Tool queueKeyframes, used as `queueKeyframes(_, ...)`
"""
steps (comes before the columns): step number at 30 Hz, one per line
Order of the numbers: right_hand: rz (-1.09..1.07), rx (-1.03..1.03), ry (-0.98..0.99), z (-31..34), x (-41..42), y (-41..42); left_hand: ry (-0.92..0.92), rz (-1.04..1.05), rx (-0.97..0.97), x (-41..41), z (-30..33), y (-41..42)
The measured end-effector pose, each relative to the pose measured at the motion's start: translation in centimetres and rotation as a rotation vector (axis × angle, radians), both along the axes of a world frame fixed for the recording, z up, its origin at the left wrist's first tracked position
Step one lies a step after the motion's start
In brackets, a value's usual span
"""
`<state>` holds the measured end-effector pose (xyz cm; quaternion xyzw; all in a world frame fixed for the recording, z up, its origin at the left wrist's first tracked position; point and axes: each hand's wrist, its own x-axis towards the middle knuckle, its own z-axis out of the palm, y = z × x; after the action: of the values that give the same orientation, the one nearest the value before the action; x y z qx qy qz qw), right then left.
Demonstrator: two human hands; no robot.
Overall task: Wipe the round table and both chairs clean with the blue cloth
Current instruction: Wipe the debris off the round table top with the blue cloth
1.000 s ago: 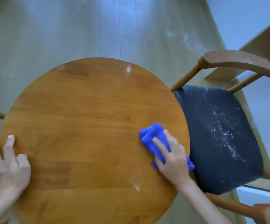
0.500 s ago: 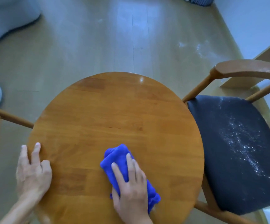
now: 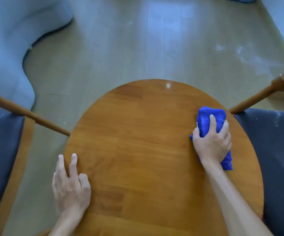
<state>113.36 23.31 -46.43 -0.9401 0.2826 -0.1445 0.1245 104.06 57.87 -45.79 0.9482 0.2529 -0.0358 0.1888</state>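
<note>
The right hand [image 3: 212,143] now presses the blue cloth [image 3: 211,120] on the round table [image 3: 138,150] at about 3 o'clock, close to the rim, with the fingers curled over the bunched cloth and gripping it. Half a second ago the same hand and cloth were near 6 o'clock of the table top, and one second ago they were again on the right side, so the cloth is going from side to side in wide strokes. The left hand [image 3: 69,186] stays at about 8 o'clock on the table edge; its fingers lie mostly straight on the wood, one of them bent, and it holds nothing, it only steadies the table. In my judgement the table top is nearly covered by the wiping, because the wood shows no clear dust. The right chair [image 3: 277,150], at 3 o'clock beside the table, has many white specks on its dark seat, and the left chair [image 3: 0,150], at 9 o'clock, shows a few specks near its back corner. So both chairs are not yet wiped, and the cloth is now just beside the right one
</note>
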Motion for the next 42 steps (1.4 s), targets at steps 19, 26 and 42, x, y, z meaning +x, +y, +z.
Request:
queueKeyframes(19, 1.119, 0.028, 0.140, 1.1, -22.1, 10.6, -0.046, -0.072, -0.045, -0.9, 0.0, 0.8)
queueKeyframes(26, 0.545, -0.093, 0.014, 1.0, -14.1, -2.0, -0.090, -0.074, 0.004, -0.8, -1.1, 0.9)
queueKeyframes(42, 0.737, 0.046, 0.132, 0.8, -0.6, 23.1, -0.118, -0.078, 0.084, -0.7, -1.6, 0.7)
